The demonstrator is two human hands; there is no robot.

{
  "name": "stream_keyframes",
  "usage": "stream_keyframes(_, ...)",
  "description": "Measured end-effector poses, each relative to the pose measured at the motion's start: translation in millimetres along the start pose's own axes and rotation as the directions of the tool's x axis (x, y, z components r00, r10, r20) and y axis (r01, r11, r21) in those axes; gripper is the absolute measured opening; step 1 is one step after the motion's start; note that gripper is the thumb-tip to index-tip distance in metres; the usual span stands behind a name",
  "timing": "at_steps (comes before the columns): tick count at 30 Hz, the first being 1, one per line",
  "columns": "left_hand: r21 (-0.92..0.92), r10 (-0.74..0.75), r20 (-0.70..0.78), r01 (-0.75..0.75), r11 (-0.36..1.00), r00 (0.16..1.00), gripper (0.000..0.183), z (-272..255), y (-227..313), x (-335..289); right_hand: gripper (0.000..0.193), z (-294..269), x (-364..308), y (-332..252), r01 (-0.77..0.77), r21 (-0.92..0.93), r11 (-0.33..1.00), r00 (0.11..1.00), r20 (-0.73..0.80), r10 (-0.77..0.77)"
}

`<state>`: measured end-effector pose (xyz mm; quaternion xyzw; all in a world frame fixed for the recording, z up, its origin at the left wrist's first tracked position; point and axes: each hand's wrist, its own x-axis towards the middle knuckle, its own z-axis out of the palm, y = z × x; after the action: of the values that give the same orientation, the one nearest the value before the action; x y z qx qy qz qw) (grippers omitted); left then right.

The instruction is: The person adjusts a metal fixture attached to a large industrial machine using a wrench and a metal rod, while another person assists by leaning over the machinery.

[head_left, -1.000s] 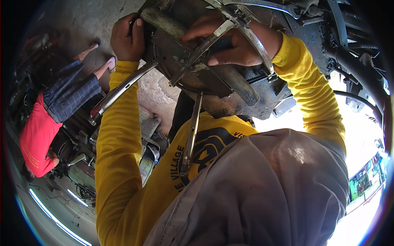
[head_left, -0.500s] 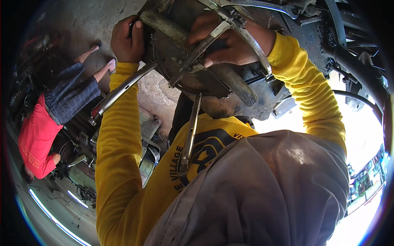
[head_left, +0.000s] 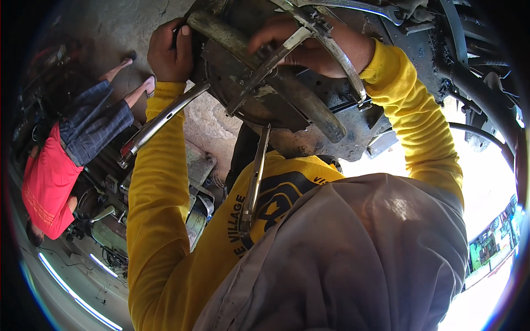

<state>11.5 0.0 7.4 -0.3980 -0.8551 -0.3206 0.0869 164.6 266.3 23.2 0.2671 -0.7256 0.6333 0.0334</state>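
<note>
A: What is the person in the yellow sleeves doing at this moment?

B: Both hands are up on a dirty round brake assembly (head_left: 259, 94) under a vehicle. The left hand (head_left: 170, 51) is closed over its upper left edge, fingers wrapped around the rim. The right hand (head_left: 309, 47) lies on the upper part, fingers curled among the thin metal arms of a puller tool (head_left: 326, 44) that sits over the hub. Whether these fingers really grip an arm or only press on it, I cannot tell.

A: And the long tools?

B: One chrome wrench (head_left: 160, 124) slants down to the left from the assembly, and a second long wrench (head_left: 254, 182) hangs down from its lower edge. No hand is holding either one.

A: Which step is it, do you think?

B: I judge that the puller is being seated on the drum. The next move would need the arms hooked evenly, with the left hand keeping the drum steady.

A: Anybody else there?

B: Yes, a person in a red shirt (head_left: 49, 182), well apart on the concrete floor (head_left: 105, 27).
</note>
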Motion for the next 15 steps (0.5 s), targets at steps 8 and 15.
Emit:
stream_keyframes(8,-0.009,0.001,-0.004,-0.001,1.000,1.000,0.025,1,-3,-2,0.030,-9,-7,-10,-0.568,0.382,0.729,0.823,0.252,0.509)
stream_keyframes(15,0.008,0.010,-0.011,-0.010,1.000,1.000,0.025,-1,-1,-1,0.033,5,2,-18,-0.186,-0.218,0.958,0.969,0.122,0.215)
